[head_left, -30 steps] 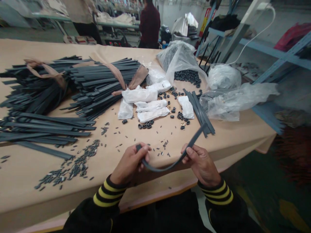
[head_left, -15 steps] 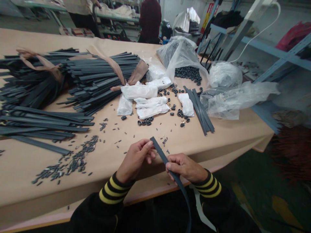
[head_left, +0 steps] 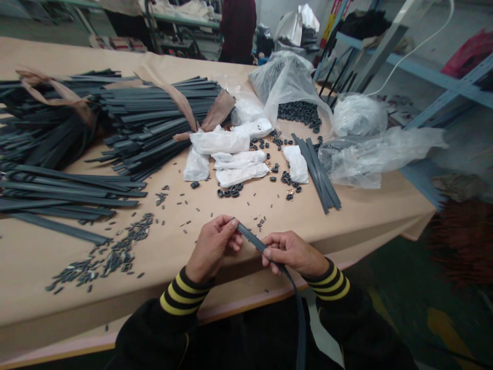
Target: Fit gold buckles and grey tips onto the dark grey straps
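Observation:
A long dark strap [head_left: 251,238] is stretched between my two hands over the table's front edge. My left hand [head_left: 215,245] pinches its upper end between thumb and fingers. Farther down, my right hand [head_left: 293,254] grips the same strap, and the rest of it hangs over my lap. Small dark loops [head_left: 230,191] and white wrapped packets [head_left: 242,174] lie beyond my hands. Tiny dark pieces [head_left: 121,257] are scattered to the left. A few loose straps [head_left: 318,177] rest to the right.
Large tied bundles of dark straps [head_left: 154,118] fill the left of the brown-covered table [head_left: 200,282]. An open plastic bag [head_left: 283,85] of loops stands at the back, with crumpled plastic [head_left: 358,159] on the right. Behind the table is a person in dark red [head_left: 238,31].
The strap's upper end has turned and dropped slightly, and now lies between my left thumb and fingers. My right hand has risen a little with the strap. The view has shifted slightly.

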`<state>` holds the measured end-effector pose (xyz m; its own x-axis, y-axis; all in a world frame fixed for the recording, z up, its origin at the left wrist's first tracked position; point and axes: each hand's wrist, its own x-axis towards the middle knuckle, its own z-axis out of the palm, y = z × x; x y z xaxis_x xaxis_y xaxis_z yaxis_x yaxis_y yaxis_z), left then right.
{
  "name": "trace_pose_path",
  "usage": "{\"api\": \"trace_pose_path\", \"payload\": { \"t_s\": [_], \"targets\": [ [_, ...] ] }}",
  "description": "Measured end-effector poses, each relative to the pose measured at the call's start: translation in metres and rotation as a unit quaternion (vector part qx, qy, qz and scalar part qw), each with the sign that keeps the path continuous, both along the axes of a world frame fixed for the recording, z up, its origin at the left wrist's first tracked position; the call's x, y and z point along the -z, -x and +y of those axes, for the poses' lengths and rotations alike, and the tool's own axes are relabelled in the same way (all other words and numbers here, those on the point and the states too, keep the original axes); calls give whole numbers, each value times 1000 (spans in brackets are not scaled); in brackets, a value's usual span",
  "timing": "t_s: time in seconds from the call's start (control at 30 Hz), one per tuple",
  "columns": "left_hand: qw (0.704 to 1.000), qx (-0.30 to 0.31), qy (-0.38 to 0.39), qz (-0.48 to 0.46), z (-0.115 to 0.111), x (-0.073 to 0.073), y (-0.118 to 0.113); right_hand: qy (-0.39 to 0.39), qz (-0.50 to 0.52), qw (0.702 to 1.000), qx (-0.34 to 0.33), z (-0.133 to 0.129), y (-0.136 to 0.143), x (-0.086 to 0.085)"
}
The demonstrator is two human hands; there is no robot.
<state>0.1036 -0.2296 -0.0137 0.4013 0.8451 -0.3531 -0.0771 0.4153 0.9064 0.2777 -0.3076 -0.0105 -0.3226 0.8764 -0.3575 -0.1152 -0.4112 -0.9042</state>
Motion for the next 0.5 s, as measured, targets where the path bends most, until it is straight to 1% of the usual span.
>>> {"api": "trace_pose_path", "payload": {
  "t_s": [0.07,0.13,0.2,0.3,0.5],
  "targets": [
    [999,-41,-27,9,2,1,3,5,-28,1000,-1,1,-9,-2],
    [997,-57,-50,27,4,2,7,11,-49,999,-5,0,-16,-4],
    [996,-47,-59,44,6,3,10,15,-61,998,-14,-1,-21,-5],
    [996,-39,-58,57,6,3,11,20,-62,998,-26,-2,-19,-3],
    [994,-44,-64,80,7,4,6,42,-35,998,-12,-4,-10,-3]
  ]
}}
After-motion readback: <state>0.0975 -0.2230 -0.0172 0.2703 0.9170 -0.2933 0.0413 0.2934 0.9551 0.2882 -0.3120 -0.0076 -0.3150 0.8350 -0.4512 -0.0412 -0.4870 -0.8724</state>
